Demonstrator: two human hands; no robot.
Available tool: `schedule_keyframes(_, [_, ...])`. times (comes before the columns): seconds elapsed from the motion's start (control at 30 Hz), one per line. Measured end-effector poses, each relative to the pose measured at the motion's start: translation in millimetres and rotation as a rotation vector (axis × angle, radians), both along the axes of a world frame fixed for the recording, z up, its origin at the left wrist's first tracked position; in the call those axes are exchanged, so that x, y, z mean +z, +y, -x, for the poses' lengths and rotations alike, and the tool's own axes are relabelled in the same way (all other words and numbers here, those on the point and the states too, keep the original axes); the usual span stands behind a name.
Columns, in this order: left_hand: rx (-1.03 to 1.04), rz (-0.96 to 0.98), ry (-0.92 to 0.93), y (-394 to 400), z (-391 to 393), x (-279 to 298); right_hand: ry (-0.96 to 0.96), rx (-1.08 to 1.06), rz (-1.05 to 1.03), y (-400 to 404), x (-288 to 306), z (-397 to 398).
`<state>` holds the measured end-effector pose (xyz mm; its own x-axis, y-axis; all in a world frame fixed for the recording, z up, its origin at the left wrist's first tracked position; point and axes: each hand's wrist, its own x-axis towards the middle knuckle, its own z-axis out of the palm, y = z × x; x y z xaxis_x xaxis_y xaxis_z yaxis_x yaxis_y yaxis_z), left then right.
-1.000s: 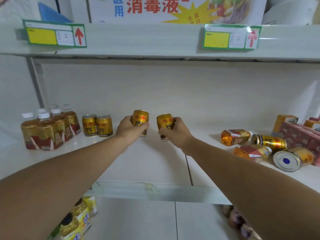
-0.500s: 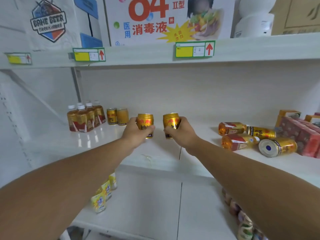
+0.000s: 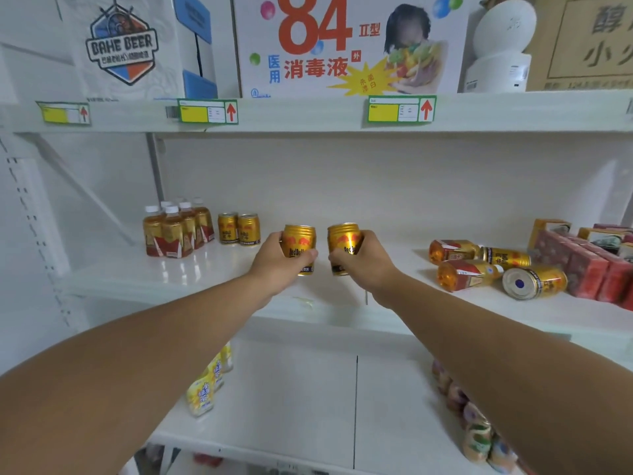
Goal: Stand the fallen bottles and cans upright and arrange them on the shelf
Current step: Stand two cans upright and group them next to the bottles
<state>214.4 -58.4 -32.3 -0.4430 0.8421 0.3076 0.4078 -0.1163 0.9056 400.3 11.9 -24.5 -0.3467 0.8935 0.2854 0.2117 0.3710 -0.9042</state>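
Two arms reach over the shelf (image 3: pixel 171 279); since a moment ago the view pulled back while both cans rose upright. Left grip (image 3: pixel 277 260) clamps one can (image 3: pixel 298 246), right grip (image 3: pixel 364 260) the other (image 3: pixel 343 245) (slightly tilted). Fallen bottles (image 3: pixel 462 275) and cans (image 3: pixel 534 282) wait right; standing pair (image 3: pixel 238 229) left.

"84" on box (image 3: pixel 349 46), "redbull" on can (image 3: pixel 298 250)
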Motion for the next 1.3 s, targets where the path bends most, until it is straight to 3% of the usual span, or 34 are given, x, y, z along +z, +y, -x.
schedule_keyframes(0.57, [0.028, 0.044, 0.006, -32.7, 98.4, -17.2, 0.005, 0.032, 0.018, -29.2, -13.3, 85.1])
schedule_keyframes(1.07, [0.258, 0.106, 0.072, -32.4, 152.0, -10.3, 0.095, 0.228, 0.038, 19.2, -23.7, 166.7])
schedule_keyframes(1.3, [0.271, 0.116, 0.056, -28.6, 186.1, -5.4, 0.065, 0.229, 0.017, 26.6, -25.2, 201.0])
